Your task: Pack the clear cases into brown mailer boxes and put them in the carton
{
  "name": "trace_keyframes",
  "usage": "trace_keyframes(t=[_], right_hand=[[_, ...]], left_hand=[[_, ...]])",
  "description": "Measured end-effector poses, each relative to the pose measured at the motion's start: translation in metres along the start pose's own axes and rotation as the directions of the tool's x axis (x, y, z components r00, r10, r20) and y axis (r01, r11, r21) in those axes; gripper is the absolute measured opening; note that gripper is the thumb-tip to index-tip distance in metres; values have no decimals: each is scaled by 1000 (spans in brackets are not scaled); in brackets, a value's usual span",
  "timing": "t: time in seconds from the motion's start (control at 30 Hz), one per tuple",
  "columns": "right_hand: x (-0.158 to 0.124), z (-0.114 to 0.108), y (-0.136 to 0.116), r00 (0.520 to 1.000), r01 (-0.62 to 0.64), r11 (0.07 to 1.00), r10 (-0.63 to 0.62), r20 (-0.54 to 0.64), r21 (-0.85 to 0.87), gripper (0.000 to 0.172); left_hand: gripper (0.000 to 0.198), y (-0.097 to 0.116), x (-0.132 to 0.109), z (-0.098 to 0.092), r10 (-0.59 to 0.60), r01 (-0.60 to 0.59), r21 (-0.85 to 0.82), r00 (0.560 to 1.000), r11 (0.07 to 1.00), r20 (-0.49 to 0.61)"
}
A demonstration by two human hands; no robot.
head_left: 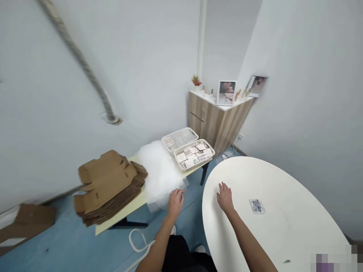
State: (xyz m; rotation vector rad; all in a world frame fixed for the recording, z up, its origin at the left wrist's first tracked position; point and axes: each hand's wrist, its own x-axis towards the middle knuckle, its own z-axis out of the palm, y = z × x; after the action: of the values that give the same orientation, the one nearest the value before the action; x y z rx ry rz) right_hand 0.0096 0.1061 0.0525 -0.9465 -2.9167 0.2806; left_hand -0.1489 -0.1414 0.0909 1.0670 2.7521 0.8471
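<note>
My left hand [175, 203] is near the right edge of a stack of translucent white packing sheets [160, 172]; its fingers are loosely bent and no object shows in them. Over the left part of a white round-edged table [283, 181] is my right hand [225, 197], fingers stretched out, holding nothing. To its right on the tabletop lies a small clear packet with dark contents [257, 206]. Beyond the sheets, a white basket [185, 168] holds several small printed packets. A second basket [168, 139] behind it contains clear packets.
Flattened brown cardboard boxes [107, 179] are piled on the left end of the narrow yellowish table [106, 226]. A wooden cabinet [211, 124] stands in the corner, bearing picture frames, a plant and small bottles. A cardboard box [36, 219] sits on the blue floor. A white cable loops near my left forearm.
</note>
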Motion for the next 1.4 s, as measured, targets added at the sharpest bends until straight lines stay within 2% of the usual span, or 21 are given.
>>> trace_keyframes(t=[0.1,0.23,0.33,0.4,0.5,0.6,0.67,0.77,0.83,0.9,1.0,1.07,1.17,1.27,1.33,1.4], right_hand=[[18,0,-62,982,188,980,-186,-39,60,49],[35,-3,-149,924,383,915,-377,-69,126,46],[42,-9,-219,869,493,856,-491,-53,155,45],[44,-14,-264,825,563,807,-562,-62,179,43],[45,-24,-327,738,670,706,-666,-104,229,41],[48,-30,-380,649,752,608,-750,-128,255,40],[51,-30,-409,586,797,550,-804,-101,250,37],[61,-25,-444,496,842,481,-868,3,243,34],[68,-22,-461,458,848,468,-883,101,247,35],[76,-21,-475,446,835,488,-871,208,253,34],[89,-21,-492,483,778,570,-811,330,262,28],[95,-22,-502,518,747,615,-776,360,252,21],[99,-22,-516,540,745,630,-763,356,219,13],[100,-22,-526,523,757,618,-768,371,213,10],[102,-26,-531,503,764,607,-774,385,221,10],[105,-34,-534,494,766,601,-778,388,229,10]], left_hand=[[29,-36,-14,-38,-104,110,38,986,993,-134],[33,-83,-35,-89,-212,249,92,932,964,-293],[39,-118,-49,-124,-241,307,127,896,943,-373],[42,-142,-56,-147,-234,313,157,893,936,-385],[40,-180,-61,-181,-243,319,225,920,921,-309],[39,-215,-60,-211,-293,321,278,946,905,-138],[45,-234,-55,-228,-332,328,276,943,904,-31],[52,-256,-44,-248,-374,349,224,924,910,80],[55,-267,-37,-257,-377,353,170,915,920,143],[56,-274,-31,-265,-369,357,96,906,929,206],[48,-277,-27,-272,-337,353,-19,906,935,255],[43,-275,-29,-272,-310,328,-43,923,944,229],[41,-265,-39,-261,-297,296,23,948,955,119],[38,-254,-56,-241,-279,291,135,955,947,-99],[39,-249,-67,-228,-300,357,184,913,916,-276],[58,-245,-75,-220,-351,453,190,845,871,-403]])
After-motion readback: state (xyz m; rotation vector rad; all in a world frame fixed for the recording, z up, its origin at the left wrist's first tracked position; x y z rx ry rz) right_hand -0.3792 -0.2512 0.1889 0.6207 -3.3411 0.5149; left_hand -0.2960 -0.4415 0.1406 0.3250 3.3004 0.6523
